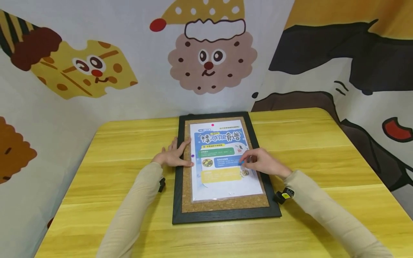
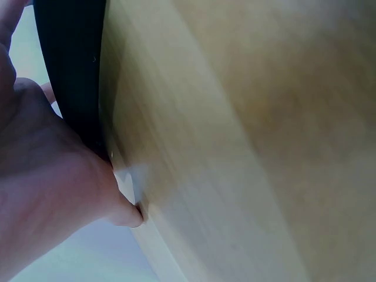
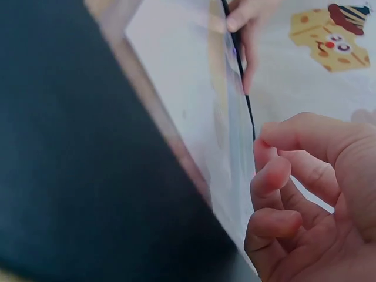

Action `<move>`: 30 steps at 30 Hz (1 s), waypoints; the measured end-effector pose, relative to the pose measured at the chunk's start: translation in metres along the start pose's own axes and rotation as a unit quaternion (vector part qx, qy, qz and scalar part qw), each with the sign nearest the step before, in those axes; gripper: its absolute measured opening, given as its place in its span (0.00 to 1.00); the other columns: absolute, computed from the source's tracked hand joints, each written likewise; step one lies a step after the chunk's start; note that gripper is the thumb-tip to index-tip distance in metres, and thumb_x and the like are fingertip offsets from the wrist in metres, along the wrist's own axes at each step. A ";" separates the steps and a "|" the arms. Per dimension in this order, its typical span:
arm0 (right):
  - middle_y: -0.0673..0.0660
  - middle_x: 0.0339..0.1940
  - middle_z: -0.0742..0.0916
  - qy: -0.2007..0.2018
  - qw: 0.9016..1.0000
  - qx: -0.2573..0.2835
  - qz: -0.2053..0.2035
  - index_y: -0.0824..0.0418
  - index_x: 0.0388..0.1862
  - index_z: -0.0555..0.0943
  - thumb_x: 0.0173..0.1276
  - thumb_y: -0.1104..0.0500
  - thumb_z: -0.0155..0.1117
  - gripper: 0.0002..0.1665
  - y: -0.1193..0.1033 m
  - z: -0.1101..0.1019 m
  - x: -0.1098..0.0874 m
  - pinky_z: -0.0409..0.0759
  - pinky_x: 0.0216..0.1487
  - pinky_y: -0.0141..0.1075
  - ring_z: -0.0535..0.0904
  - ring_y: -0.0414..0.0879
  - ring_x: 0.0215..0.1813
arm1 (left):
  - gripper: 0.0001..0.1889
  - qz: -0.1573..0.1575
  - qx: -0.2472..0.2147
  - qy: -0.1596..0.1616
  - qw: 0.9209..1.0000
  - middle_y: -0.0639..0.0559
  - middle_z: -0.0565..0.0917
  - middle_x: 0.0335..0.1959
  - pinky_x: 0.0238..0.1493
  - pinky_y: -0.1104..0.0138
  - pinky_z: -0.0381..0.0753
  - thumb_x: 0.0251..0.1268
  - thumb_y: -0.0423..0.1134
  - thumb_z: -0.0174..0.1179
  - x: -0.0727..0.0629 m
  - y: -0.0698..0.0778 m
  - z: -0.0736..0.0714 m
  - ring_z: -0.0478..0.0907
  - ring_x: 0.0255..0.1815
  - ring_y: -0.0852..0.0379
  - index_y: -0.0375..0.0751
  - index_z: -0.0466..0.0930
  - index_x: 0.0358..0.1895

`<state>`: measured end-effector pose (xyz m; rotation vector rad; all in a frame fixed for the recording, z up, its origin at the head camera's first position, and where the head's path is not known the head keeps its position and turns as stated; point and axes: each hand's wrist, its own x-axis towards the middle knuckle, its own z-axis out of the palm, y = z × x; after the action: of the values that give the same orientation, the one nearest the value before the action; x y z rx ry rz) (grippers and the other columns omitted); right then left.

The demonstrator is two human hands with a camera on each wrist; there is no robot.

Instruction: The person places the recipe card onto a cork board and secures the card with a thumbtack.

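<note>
A printed poster in a clear sleeve lies on a cork board with a black frame. Across the frame's left side rests my left hand, fingers spread and thumb reaching to the poster's left edge. Over the right half of the poster, my right hand pinches a small blue push pin between thumb and fingertips; the right wrist view hides the pin. A pink push pin sits at the poster's top edge, a purple push pin at its left edge.
The board lies on a yellow wood-grain table, its far end close to the back edge. Behind the table hangs a white cloth printed with cartoon food. A dark wrist device sits at my right sleeve.
</note>
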<state>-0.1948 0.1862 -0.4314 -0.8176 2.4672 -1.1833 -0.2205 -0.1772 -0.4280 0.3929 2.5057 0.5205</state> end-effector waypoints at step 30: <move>0.53 0.36 0.88 -0.125 0.988 0.078 -0.053 0.62 0.40 0.87 0.63 0.68 0.66 0.08 -0.020 0.030 0.002 0.71 0.30 0.29 0.73 0.42 0.29 | 0.56 0.003 0.000 0.004 1.000 0.33 0.22 0.74 0.65 0.34 0.29 0.58 0.64 0.59 0.000 0.000 0.001 0.22 0.74 0.37 0.54 0.29 0.78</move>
<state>-0.1746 0.1560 -0.4348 -0.9956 2.1244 -1.2104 -0.2204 -0.1771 -0.4290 0.3999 2.5126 0.5257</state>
